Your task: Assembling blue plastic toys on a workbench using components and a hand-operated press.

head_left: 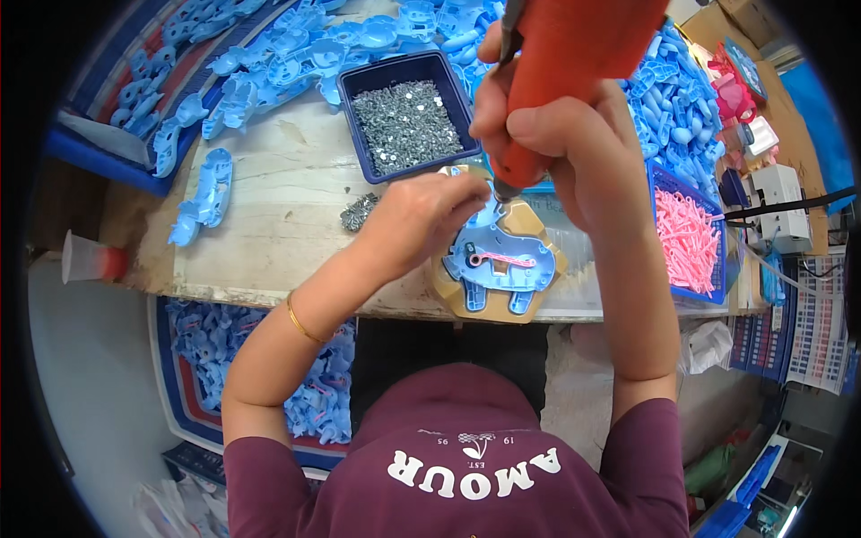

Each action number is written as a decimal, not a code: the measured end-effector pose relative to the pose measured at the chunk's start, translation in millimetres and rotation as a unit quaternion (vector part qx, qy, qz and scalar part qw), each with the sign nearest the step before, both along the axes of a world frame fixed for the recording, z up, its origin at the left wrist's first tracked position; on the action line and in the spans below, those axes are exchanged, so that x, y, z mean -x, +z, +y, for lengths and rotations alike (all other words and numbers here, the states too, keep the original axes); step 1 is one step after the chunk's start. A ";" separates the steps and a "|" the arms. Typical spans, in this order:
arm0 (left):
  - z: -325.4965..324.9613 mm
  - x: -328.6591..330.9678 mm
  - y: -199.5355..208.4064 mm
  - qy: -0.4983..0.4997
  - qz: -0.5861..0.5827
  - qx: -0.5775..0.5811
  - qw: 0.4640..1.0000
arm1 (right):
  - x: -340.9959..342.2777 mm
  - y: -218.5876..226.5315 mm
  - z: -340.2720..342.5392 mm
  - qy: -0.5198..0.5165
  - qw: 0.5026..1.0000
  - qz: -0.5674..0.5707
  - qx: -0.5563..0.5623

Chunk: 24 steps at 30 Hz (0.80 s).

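My right hand (pixel 574 134) is wrapped round an orange electric screwdriver (pixel 574 45). Its tip points down at the upper end of a blue animal-shaped plastic shell half (pixel 507 247). That shell lies in a tan hexagonal holder (pixel 448 287) at the table's front edge. Inside it sit a pink plastic piece (pixel 507 260) and a small dark part at the piece's left end. My left hand (pixel 430 206) has its fingers pinched together beside the screwdriver tip, over the shell's upper end. What those fingers hold, if anything, is hidden.
A dark blue bin (pixel 350 134) of small metal screws stands behind my left hand, with a little screw pile (pixel 359 212) nearby. Blue shell pieces (pixel 260 90) heap along the back. At right is a blue basket (pixel 659 269) of pink pieces. A cup (pixel 85 258) sits far left.
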<state>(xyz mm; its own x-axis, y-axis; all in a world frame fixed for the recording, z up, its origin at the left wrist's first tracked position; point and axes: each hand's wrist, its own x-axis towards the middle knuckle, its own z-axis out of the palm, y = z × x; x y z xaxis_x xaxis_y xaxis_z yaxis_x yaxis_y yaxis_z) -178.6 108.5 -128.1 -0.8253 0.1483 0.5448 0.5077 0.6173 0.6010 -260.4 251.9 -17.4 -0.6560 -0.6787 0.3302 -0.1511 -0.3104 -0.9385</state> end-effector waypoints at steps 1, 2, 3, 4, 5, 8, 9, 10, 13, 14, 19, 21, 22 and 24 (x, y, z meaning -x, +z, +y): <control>3.9 -5.0 -2.1 0.001 -0.001 0.006 1.000 | -4.0 -1.1 1.8 -0.012 1.000 0.005 0.008; 6.4 -7.6 -4.3 -0.001 -0.003 0.004 1.000 | -9.8 -0.6 2.7 -0.024 1.000 0.010 0.015; 8.5 -9.6 -6.7 -0.006 -0.012 0.019 1.000 | -18.7 2.2 3.7 -0.042 0.998 -0.019 0.042; 10.1 -11.0 -9.2 -0.011 -0.021 0.033 0.999 | -19.5 3.3 7.2 -0.044 0.998 -0.021 0.041; 13.4 -10.8 -10.9 -0.005 -0.014 0.025 1.000 | -19.3 3.9 12.1 -0.039 0.999 -0.011 0.004; 20.1 -12.7 -4.7 0.000 -0.015 0.041 0.999 | -27.7 4.0 13.2 -0.059 0.998 -0.006 -0.035; 21.8 -12.2 -4.3 -0.002 -0.016 0.041 0.999 | -30.5 3.3 12.3 -0.081 0.996 -0.008 -0.035; 22.8 -11.5 -3.5 -0.002 -0.008 0.041 0.999 | -31.2 2.0 13.5 -0.083 0.996 -0.008 -0.035; 26.1 -13.0 -4.5 -0.003 -0.009 0.047 0.999 | -32.1 -2.0 17.7 -0.094 0.995 0.004 -0.031; 26.9 -13.8 -4.9 -0.002 -0.019 0.052 0.998 | -32.0 -2.1 19.2 -0.089 0.996 0.005 -0.032; 30.6 -20.6 -4.4 -0.019 -0.051 0.078 0.995 | -33.7 -6.9 22.3 -0.074 0.996 -0.030 -0.035; 33.6 -22.1 -0.2 -0.017 -0.069 0.109 0.991 | -34.6 -10.9 25.5 -0.053 0.997 -0.040 -0.038; 34.5 -22.2 3.9 -0.021 -0.041 0.106 0.993 | -36.3 -12.3 28.2 -0.054 0.997 -0.041 -0.039; 34.8 -22.3 4.4 -0.025 -0.013 0.101 0.995 | -39.6 -15.7 37.9 -0.124 0.987 -0.009 -0.098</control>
<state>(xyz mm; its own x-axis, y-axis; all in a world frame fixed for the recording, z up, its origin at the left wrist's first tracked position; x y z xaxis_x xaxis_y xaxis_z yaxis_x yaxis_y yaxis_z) -156.3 143.3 -123.6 -0.8279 0.2937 0.4778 0.5264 0.7009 0.4813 -220.7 289.8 -33.1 -0.8151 -0.5455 0.1950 -0.1824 -0.0778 -0.9801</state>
